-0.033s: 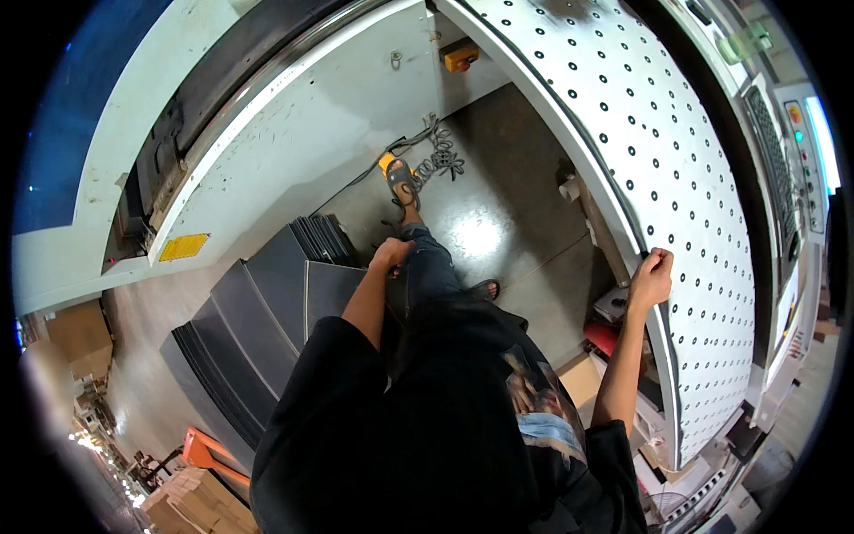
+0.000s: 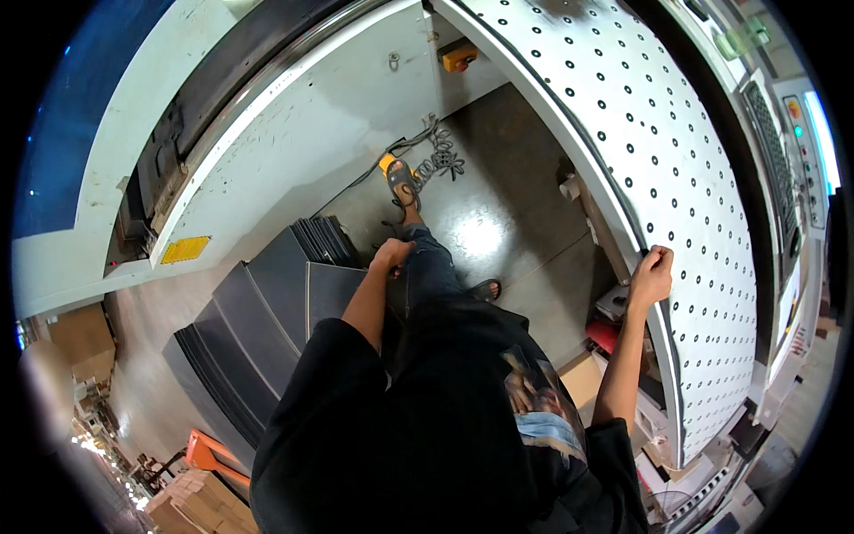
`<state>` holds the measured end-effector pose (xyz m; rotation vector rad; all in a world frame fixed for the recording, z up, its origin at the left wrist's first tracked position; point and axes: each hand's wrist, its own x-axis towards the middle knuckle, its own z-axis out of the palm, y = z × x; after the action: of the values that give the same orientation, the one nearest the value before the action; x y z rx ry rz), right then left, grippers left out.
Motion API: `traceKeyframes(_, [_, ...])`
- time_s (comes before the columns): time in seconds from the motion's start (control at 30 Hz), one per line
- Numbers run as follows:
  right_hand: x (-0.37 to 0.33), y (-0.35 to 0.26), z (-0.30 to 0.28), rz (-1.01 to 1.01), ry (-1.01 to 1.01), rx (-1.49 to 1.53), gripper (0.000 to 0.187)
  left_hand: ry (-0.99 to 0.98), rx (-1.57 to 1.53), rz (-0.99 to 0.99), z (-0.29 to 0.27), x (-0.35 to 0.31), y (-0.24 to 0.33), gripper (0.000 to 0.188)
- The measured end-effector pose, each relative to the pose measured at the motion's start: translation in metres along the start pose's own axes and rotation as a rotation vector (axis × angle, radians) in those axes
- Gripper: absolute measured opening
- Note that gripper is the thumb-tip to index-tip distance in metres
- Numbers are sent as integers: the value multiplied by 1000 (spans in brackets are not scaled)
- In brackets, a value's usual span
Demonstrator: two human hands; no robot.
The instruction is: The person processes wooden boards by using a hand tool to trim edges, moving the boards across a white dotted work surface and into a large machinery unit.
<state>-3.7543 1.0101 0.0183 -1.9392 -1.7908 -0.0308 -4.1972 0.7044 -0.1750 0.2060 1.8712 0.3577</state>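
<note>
My left hand [image 2: 391, 256] is showing beside my jeans [image 2: 432, 269], its curled fingers mostly hiding underneath; I cannot tell whether they are holding anything. My right hand [image 2: 651, 279] is resting at the rim of the white dotted tabletop [image 2: 712, 278], fingers bending inward over the black strip [image 2: 616, 184]; their tips are hiding, so I cannot tell whether they are gripping it. The strip is running along that edge past my hand. Floor [image 2: 529, 165] is lying open between tabletop and pale machine panel [image 2: 298, 133].

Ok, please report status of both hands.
Left hand by jeans leg, grip unclear. Right hand at edge of dotted white table. Dark panel stack at left.
</note>
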Motion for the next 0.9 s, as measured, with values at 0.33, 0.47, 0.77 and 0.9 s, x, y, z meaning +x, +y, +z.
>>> traceKeyframes(0.33, [-1,11,11,-3,92,71,17,22,82,-14,-21,-77,22,53])
traceKeyframes(0.47, [-1,15,16,-37,150,135,14,-29,-10,-8,-32,-89,13,49])
traceKeyframes(0.77, [0,8,2,-87,189,229,11,16,214,-23,-9,-112,46,45])
traceKeyframes(0.9, [1,10,2,-86,202,256,11,13,373,-50,11,-131,80,43])
